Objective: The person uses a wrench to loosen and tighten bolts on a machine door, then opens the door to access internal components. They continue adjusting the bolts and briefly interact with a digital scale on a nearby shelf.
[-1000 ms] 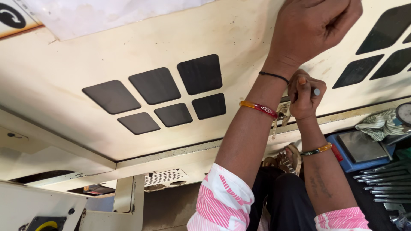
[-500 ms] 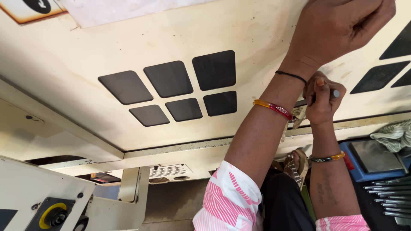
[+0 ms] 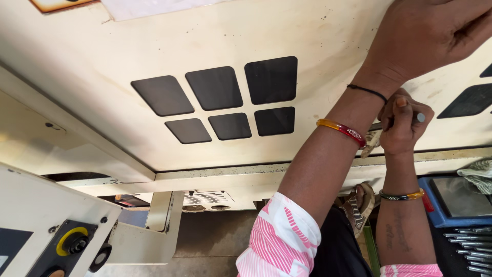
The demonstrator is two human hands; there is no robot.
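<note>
A cream metal panel (image 3: 215, 36) with six black window cut-outs (image 3: 225, 100) fills the upper view. My left hand (image 3: 425, 33) lies pressed on the panel at the top right, its fingertips cut off by the frame edge. Just below it, my right hand (image 3: 402, 123) is closed around a thin grey metal tool (image 3: 420, 117), held against the panel's lower edge. A small metal piece (image 3: 370, 142) hangs beside that hand. Both wrists carry bangles.
A blue tray (image 3: 435, 215) with a grey plate sits at the right, several steel rods (image 3: 469, 246) below it and a cloth (image 3: 479, 169) above. A cream machine part with a yellow-ringed knob (image 3: 72, 241) is at the lower left. A sandalled foot (image 3: 359, 202) shows under the panel.
The view has shifted, so the panel and its black cut-outs sit further right in the frame. My right hand keeps its grip on the tool and my left hand stays on the panel.
</note>
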